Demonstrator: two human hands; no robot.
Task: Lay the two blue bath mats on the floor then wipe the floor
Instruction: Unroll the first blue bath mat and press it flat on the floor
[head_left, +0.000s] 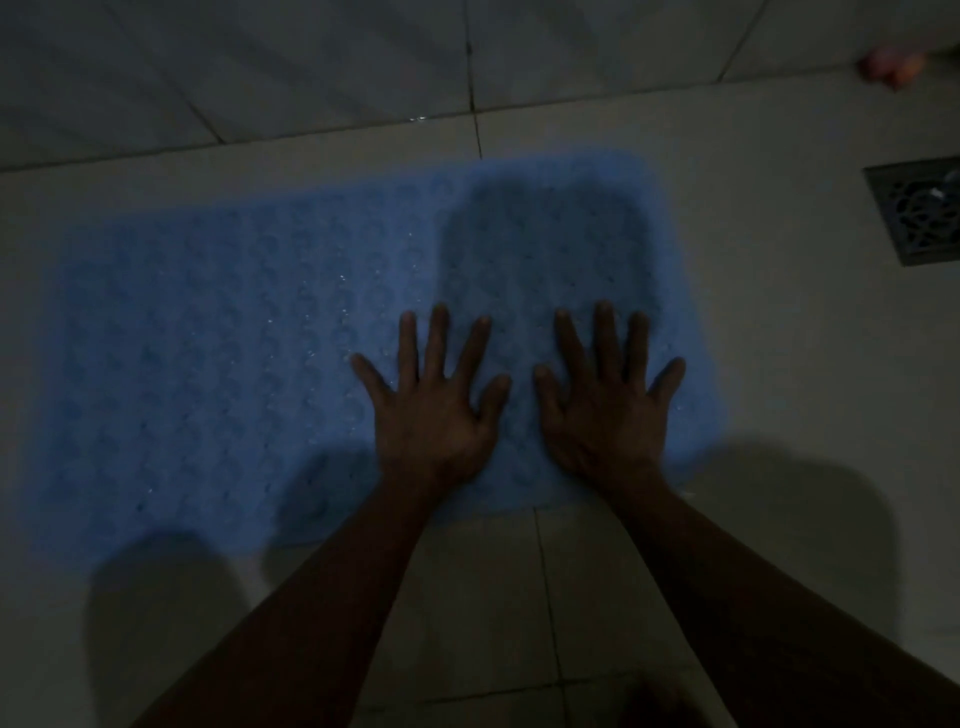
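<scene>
Dim head view. One blue bath mat (234, 353) lies flat on the tiled floor (779, 322), its long side running across the frame just short of the wall base. I have both hands on the mat's right half: left hand (431, 410) and right hand (605, 410) side by side, palms down, fingers spread straight — pressing, not gripping anything. The right hand sits near the mat's right end, the left nearer its middle.

Handling, as I judge it: the mat looks thin, soft and rubbery, with a bumpy moulded pattern and water droplets glinting on it, so likely light, floppy and slick when wet. To shift it I'd pinch a corner or the near edge rather than slide flat palms. Pressing probably seats its underside on the tile.

Hard to make out: only one mat shows — the second is not in view. The mat's left end fades into blur. My own shadows cover the near edge and part of the right half. The floor drain (919, 213), right of the mat, is cut by the frame edge. A pinkish thing (891, 67) far beyond the mat's right end — can't identify. No wiping cloth visible.
</scene>
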